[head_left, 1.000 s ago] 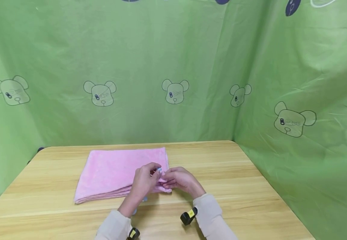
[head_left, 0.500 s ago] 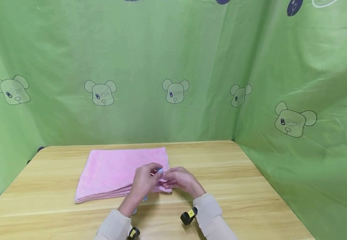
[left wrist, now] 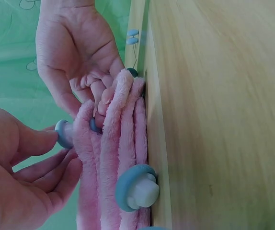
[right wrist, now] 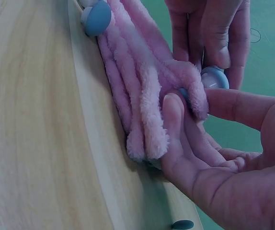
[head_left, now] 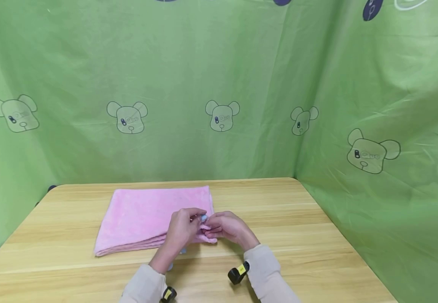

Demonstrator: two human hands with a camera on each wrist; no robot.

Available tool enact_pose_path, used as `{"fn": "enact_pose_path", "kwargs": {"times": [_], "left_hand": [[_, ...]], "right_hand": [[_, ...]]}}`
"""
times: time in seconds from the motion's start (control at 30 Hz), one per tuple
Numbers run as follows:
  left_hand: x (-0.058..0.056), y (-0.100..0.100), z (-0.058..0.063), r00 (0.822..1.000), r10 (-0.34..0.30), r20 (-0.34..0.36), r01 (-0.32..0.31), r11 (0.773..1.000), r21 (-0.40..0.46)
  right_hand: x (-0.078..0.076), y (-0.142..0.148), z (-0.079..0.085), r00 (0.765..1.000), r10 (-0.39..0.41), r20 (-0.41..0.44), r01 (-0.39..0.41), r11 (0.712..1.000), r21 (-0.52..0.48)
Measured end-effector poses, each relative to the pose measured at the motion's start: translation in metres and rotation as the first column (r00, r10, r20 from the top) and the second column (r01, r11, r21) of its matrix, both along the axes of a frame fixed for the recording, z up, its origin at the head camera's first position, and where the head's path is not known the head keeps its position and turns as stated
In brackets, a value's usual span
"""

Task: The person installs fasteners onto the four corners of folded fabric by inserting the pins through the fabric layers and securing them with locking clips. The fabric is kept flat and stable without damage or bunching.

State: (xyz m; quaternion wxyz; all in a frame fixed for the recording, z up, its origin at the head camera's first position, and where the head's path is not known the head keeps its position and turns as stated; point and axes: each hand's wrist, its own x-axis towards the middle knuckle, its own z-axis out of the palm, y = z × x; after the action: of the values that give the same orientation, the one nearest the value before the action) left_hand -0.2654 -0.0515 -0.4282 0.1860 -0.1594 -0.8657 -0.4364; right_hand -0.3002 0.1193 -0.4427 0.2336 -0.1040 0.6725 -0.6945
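Observation:
A pink plush blanket (head_left: 143,210), folded in layers, lies on the wooden table (head_left: 302,261). At its front right corner my left hand (head_left: 182,227) pinches a blue-and-white mushroom-shaped quilt clip (left wrist: 65,134) between thumb and fingers, against the outer face of one raised layer. My right hand (head_left: 228,227) grips that layer's edge from the other side. Between the layers by its thumb shows a bit of blue (right wrist: 184,96), mostly hidden by cloth and fingers. Another blue-and-white clip (left wrist: 137,188) stands near the blanket's front folds.
Two small pale blue pieces show beside my left wrist in the head view, the farther piece (head_left: 182,251) close to the blanket. A green curtain (head_left: 173,147) with bear drawings hangs behind the table and along its sides. Each wrist wears a black camera (head_left: 238,273).
The clip in my left fingers has shifted slightly right and down towards my right fingers, with a small turn of the left fingertips. Blanket and right hand look almost still.

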Motion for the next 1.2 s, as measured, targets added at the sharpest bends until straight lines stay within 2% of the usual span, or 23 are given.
{"fn": "enact_pose_path", "kwargs": {"times": [0.33, 0.73, 1.03, 1.2], "left_hand": [[-0.0002, -0.0012, 0.0009, 0.999, 0.017, 0.032, -0.017, 1.0, -0.003], [0.0008, -0.0011, 0.0008, 1.0, 0.009, 0.013, -0.008, 1.0, -0.029], [0.0016, -0.0013, 0.0009, 0.997, -0.005, 0.083, 0.008, 0.999, -0.045], [0.0034, -0.0036, 0.0047, 0.99, 0.022, 0.141, -0.011, 0.997, -0.081]], "right_hand": [[-0.0002, -0.0005, 0.0046, 0.999, -0.001, 0.039, 0.0, 1.0, 0.021], [-0.0005, 0.0002, 0.0037, 0.999, 0.024, 0.032, -0.024, 1.0, 0.016], [-0.0004, 0.0004, 0.0044, 0.998, 0.029, 0.049, -0.029, 0.999, -0.015], [-0.0009, -0.0006, 0.0049, 0.999, 0.004, 0.054, -0.002, 1.0, -0.022]]}}
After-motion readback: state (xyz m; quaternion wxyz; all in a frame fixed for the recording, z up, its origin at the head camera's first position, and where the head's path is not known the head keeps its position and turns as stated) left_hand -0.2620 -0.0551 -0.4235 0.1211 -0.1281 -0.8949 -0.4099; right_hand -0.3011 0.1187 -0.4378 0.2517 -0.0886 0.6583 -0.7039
